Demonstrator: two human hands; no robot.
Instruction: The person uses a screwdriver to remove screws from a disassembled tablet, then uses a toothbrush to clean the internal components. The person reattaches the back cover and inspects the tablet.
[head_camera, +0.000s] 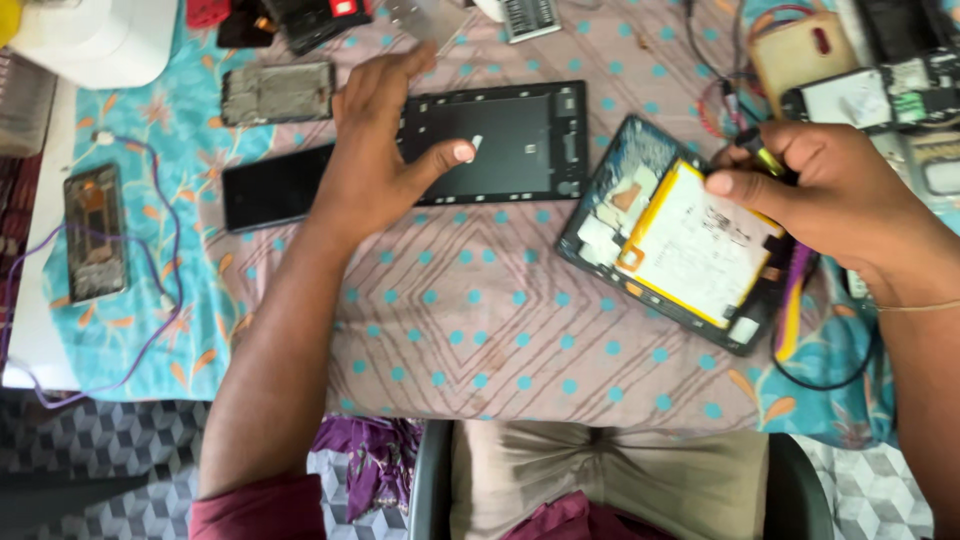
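My left hand (385, 150) rests flat on a black phone back frame (520, 140) lying on the patterned cloth, thumb pressed onto its middle and fingers spread. A black phone screen (265, 187) lies just left of that hand. My right hand (835, 195) grips a small dark tool with a yellow band (765, 155), its tip at the upper right edge of an opened phone (680, 240). That phone shows a white battery with a yellow border and circuit parts.
A bare phone frame (277, 93) and another opened phone (95, 232) lie at the left, with a purple cable (165, 300) looping around. A white container (100, 40) stands at the top left. Several phone parts, cases and wires (860, 70) crowd the top right.
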